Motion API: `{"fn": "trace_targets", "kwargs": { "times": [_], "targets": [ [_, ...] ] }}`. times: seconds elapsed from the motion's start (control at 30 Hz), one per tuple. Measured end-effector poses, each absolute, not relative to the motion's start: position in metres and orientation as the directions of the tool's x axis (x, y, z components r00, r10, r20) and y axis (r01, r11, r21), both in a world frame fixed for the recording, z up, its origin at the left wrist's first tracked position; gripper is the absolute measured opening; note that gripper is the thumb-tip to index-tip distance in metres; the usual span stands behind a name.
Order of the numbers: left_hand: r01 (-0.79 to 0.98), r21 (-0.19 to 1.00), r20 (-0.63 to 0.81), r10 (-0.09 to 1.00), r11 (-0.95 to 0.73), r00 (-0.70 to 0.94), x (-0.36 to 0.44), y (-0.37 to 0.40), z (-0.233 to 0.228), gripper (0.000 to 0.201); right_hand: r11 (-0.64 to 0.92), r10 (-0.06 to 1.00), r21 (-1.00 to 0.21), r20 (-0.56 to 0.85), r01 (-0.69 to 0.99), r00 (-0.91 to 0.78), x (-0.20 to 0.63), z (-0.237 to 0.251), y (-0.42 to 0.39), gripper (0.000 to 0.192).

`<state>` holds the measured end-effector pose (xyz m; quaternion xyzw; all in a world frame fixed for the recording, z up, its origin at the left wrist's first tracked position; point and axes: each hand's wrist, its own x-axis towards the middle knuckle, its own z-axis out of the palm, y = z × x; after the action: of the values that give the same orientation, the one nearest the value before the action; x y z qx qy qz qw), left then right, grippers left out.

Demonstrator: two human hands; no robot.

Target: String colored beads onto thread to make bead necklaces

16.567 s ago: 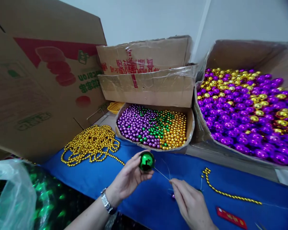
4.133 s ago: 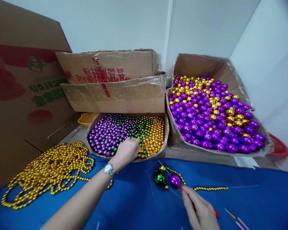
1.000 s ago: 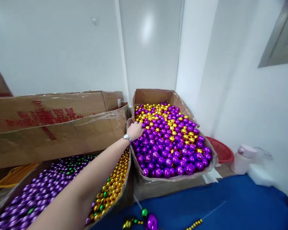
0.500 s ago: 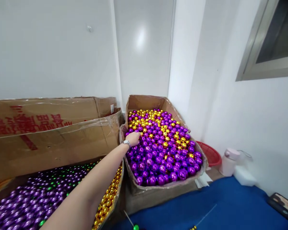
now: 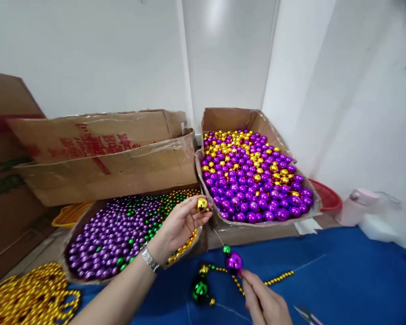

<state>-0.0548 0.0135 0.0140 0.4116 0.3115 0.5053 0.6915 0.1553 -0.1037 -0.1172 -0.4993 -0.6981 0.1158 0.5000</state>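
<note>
My left hand (image 5: 179, 223), with a silver watch on the wrist, holds a shiny gold ball bead (image 5: 202, 204) between thumb and fingers, above the cloth near the boxes' corner. Low in the view, my right hand (image 5: 265, 300) pinches by a purple ball bead (image 5: 233, 262). A small green bead (image 5: 226, 249) sits on top of it, and a thin needle-like wire (image 5: 218, 236) sticks up from there. On the cloth beside it lie a large green ball bead (image 5: 200, 290), a gold bead (image 5: 204, 269) and a string of small gold beads (image 5: 280, 277).
One cardboard box (image 5: 219, 118) holds purple and gold balls; another box (image 5: 67, 257) holds small purple, green and gold beads. Gold bead strands (image 5: 30, 295) lie at left. Snips (image 5: 306, 314) lie on the blue cloth (image 5: 341, 271). A red basket (image 5: 328, 198) and pink bottle (image 5: 358, 205) stand right.
My left hand has come back from the box of purple and gold balls, now holding a gold ball bead. My right hand with the purple bead has come into view. The view has shifted.
</note>
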Motion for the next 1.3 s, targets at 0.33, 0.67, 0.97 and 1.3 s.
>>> {"fn": "trace_targets", "kwargs": {
  "times": [0.33,0.67,0.97,1.3],
  "targets": [
    [-0.558,0.809,-0.110,0.981,0.183,0.163,-0.085,-0.053,-0.019,0.029,0.626,0.750,-0.502,0.597,0.596,-0.285,0.145,-0.116,-0.116,0.025],
    [-0.529,0.824,-0.129,0.976,0.203,0.174,-0.091,-0.064,-0.024,0.036,0.637,0.740,-0.462,0.590,0.617,-0.322,0.141,-0.107,-0.118,0.025],
    [-0.436,0.887,-0.072,0.976,0.156,0.203,-0.084,-0.078,-0.031,0.037,0.638,0.739,-0.482,0.603,0.601,-0.300,0.134,-0.111,-0.118,0.025],
    [-0.441,0.882,-0.084,0.976,0.168,0.203,-0.080,-0.093,-0.044,0.040,0.376,0.926,-0.772,0.324,0.513,-0.191,0.123,-0.113,-0.127,0.030]
  ]
}}
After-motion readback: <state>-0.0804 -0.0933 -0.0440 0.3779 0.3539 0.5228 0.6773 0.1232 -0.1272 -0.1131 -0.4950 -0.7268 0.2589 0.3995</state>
